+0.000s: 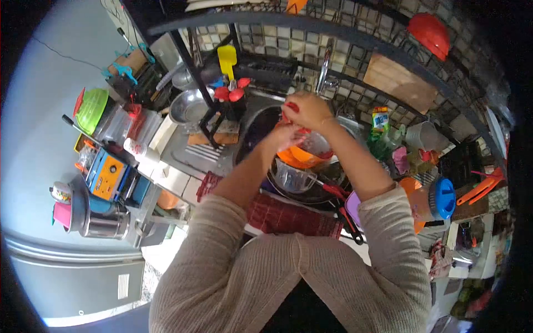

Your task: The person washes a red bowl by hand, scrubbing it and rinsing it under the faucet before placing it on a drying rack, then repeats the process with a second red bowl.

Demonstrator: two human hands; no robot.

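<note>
Above the sink (252,125), my right hand (310,112) is closed around a red item (291,107) whose kind I cannot make out. Just below it, my left hand (284,136) is close to the lower part of that red item. Its fingers are smeared by motion, so their grip does not show clearly. An orange bowl (302,159) sits under both hands, partly covered by them. Beneath the bowl are a metal pot (293,178) and a dark pan with a red-and-black handle (348,219).
A black rack (266,22) crosses above the sink. Left are a steel bowl (190,107) and a holder of red utensils (236,108). Right stand a yellow-green pack (380,119) and a blue-lidded jug (442,198). A red cloth (277,213) hangs in front.
</note>
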